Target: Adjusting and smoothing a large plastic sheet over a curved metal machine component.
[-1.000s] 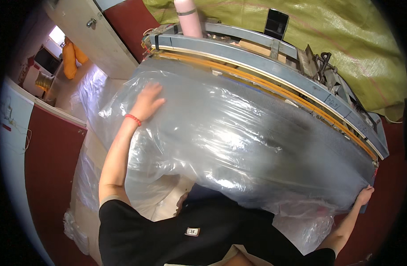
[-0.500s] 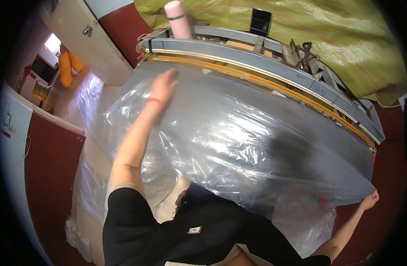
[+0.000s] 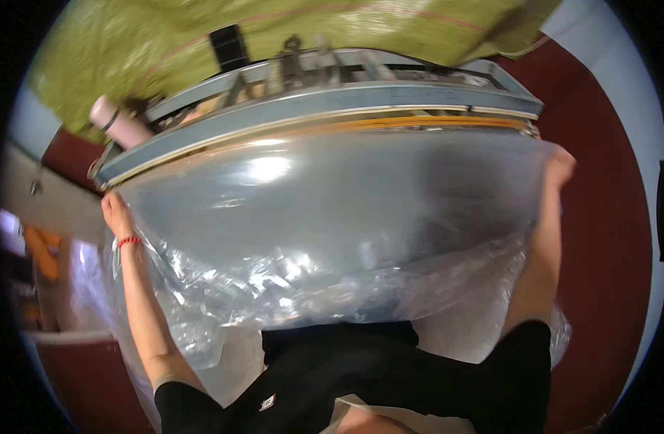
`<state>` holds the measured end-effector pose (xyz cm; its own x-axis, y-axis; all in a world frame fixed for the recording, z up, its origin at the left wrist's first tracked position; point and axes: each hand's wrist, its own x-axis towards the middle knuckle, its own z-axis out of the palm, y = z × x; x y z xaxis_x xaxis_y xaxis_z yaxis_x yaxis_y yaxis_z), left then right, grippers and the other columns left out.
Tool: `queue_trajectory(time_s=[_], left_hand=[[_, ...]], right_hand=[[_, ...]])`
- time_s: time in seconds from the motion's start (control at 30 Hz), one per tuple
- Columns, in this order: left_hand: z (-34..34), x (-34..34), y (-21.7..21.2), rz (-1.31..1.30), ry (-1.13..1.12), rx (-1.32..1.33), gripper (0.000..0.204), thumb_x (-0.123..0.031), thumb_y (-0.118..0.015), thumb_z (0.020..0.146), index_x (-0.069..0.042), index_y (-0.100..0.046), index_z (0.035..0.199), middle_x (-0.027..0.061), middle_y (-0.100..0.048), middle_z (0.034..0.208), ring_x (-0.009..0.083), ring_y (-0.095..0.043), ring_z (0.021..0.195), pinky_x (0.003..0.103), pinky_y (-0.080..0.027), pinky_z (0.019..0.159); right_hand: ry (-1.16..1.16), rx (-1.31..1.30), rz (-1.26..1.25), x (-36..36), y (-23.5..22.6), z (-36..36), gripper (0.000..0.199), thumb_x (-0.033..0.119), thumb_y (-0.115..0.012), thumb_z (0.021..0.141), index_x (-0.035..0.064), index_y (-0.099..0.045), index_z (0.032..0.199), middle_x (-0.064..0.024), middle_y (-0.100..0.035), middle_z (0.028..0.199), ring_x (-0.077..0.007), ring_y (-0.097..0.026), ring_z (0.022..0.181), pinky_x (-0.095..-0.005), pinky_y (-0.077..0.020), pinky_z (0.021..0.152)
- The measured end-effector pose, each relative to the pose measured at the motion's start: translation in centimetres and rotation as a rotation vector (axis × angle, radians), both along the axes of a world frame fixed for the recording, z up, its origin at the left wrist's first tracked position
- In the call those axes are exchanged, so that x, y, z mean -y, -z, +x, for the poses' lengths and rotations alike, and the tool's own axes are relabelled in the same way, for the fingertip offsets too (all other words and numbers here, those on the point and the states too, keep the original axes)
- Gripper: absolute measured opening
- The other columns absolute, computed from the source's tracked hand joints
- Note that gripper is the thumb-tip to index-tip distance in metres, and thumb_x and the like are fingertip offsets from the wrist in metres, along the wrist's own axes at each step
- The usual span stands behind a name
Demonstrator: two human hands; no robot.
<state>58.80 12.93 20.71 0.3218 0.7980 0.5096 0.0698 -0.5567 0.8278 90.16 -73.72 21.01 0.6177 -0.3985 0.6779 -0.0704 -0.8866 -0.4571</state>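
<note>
Clear plastic film, one large crinkled sheet (image 3: 324,231), lies spread wide just before the long grey metal machine frame with an orange strip along its front edge (image 3: 332,108). Its far edge runs along that strip; its near part sags in folds toward the person's black shirt.

Left hand (image 3: 115,213), red band at the wrist: at the sheet's left corner, just below the frame's left end, fingers curled on the film edge; how firm the grip is cannot be told.

Right hand (image 3: 560,166): at the sheet's right corner, beside the frame's right end, closed about the film edge. With both arms wide apart, the film appears held taut and flat against the frame.

Pale pink cylinder (image 3: 118,123): behind the frame's left end. Black box (image 3: 229,47): on top of the frame. Olive-green cloth (image 3: 201,29): behind the frame. Dark red floor (image 3: 607,239): right of the frame.
</note>
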Motion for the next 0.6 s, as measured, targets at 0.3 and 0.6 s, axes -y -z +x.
queue_trajectory(time_s=[0.3, 0.6], left_hand=[[3.8, -10.3, 9.2, -0.161, 0.107, 0.059, 0.012, -0.016, -0.056, 0.08, -0.009, -0.05, 0.074, -0.0059, -0.043, 0.06, 0.0028, -0.035, 0.051, 0.017, -0.027, 0.045], [2.7, -9.6, 8.0, -0.26, 0.104, -0.016, 0.011, -0.014, -0.058, 0.079, -0.01, -0.051, 0.072, -0.0056, -0.044, 0.061, 0.0034, -0.036, 0.051, 0.017, -0.031, 0.047]], right_hand=[[-0.391, 0.136, 0.526, -2.8, 7.3, 8.7, 0.01, 0.01, -0.057, 0.078, 0.0011, -0.053, 0.078, -0.0047, -0.055, 0.067, -0.0116, -0.052, 0.062, -0.0237, -0.0411, 0.058], [-0.28, 0.088, 0.57, -4.0, 6.2, 8.4, 0.009, 0.011, -0.056, 0.079, 0.0031, -0.051, 0.081, -0.0036, -0.053, 0.06, -0.009, -0.047, 0.05, -0.0218, -0.0375, 0.047]])
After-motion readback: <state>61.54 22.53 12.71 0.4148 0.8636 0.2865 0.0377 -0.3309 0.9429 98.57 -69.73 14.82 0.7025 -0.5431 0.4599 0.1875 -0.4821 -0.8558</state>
